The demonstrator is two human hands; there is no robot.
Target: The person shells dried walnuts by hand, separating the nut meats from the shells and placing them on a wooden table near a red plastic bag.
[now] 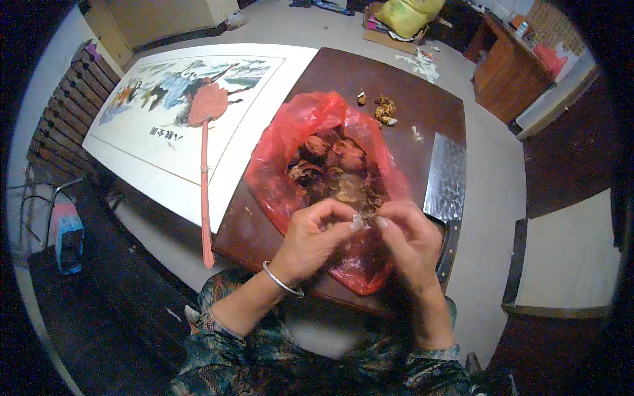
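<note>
Above the near part of an open red plastic bag (317,104), both hands come close together. My left hand (317,235), with a silver bangle at the wrist, pinches a small pale piece (357,221) between thumb and forefinger. My right hand (408,232) pinches a thin brown scrap (369,216) just beside it; the fingertips are slightly blurred. Inside the bag lie several brown, rough-skinned round things (349,152), perhaps nuts or bulbs, with papery flakes. To the right of my right hand a cleaver (446,178) lies flat, its dark handle (448,252) towards me.
The bag rests on a dark red tabletop (327,74). Brown peeled bits (385,109) and small white pieces (417,133) lie at its far side. On the left, a pink fly swatter (205,148) lies over a white tabletop (193,168) with a painted scene. A carton (391,42) stands on the floor beyond.
</note>
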